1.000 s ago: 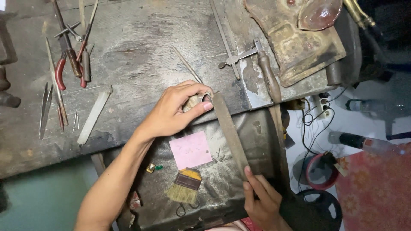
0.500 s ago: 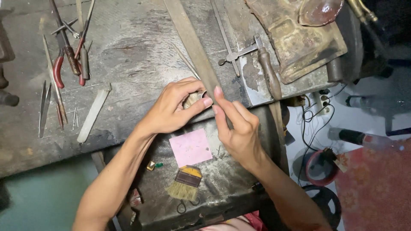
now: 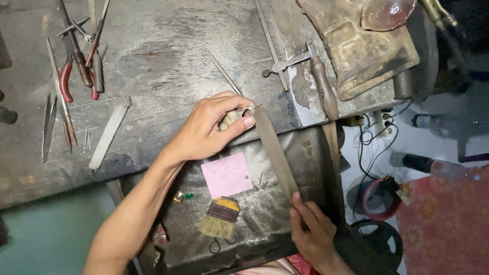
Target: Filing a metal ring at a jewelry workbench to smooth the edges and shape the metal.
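Filing is the step in hand: left hand pinches 1 small metal ring at the near edge of the workbench, while right hand grips the near end of the flat file, whose far tip touches the ring. Judged from this position, keep the ring braced against the bench edge and the file flat, using even strokes. Pink paper and brush lie in the tray below, near the hands.
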